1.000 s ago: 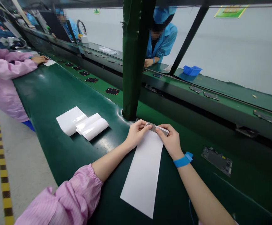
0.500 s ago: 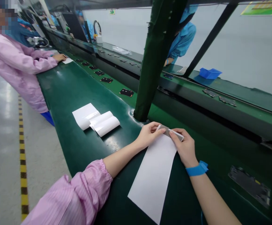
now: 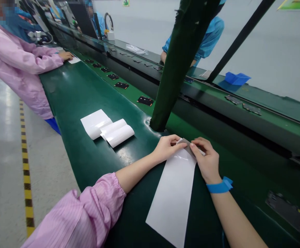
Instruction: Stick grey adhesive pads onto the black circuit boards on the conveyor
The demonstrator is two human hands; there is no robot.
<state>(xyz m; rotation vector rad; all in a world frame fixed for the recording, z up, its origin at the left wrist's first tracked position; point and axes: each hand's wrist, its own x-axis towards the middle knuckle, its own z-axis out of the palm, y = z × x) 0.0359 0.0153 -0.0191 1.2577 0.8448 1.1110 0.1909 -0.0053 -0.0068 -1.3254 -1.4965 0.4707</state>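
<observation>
Pinching a long, glossy white sheet (image 3: pixel 172 198).

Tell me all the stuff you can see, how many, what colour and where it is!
Long paper: one, white, middle front
Strip: one, grey, at the long paper's top end
Curled paper: one pile, white, left of the long paper
Table: one, green, under the papers
Post: one, green, upper middle
Circuit boards: over ten, dark, along the ledges and far right
Box: one, blue, far side
Floor tape: one, yellow and black, left
Other people: several, pink or blue clothes, left and far side
Wristband: one, blue, right wrist
Sleeve: one, pink, left arm
Hands: two, bare, pinching the long paper's top
</observation>
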